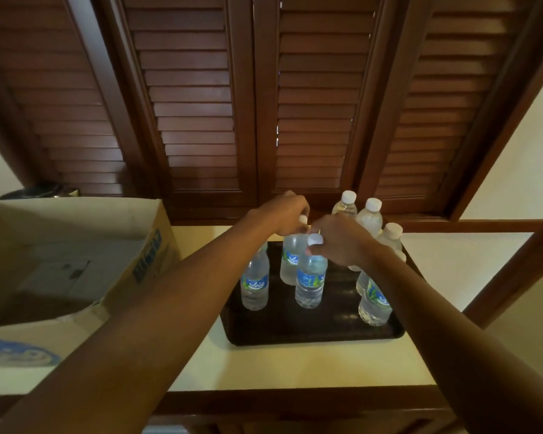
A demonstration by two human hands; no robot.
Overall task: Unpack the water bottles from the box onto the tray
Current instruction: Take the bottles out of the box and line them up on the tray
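A dark tray (295, 335) lies on the cream counter with several small water bottles standing on it. My left hand (284, 214) grips the white cap of a rear bottle (290, 261). My right hand (339, 241) pinches the cap of a middle bottle (310, 281), which stands on or just above the tray. Another bottle (255, 286) stands at the tray's left, one (375, 303) at its right front, and more (370, 216) at the back right. The open cardboard box (138, 255) sits to the left; its inside looks dim, with no bottles visible.
Brown louvred shutters (264, 104) rise right behind the counter. The cream counter (295, 368) has a dark wooden front edge below the tray. A wooden frame runs down the right side, and a dark object sits behind the box at the far left.
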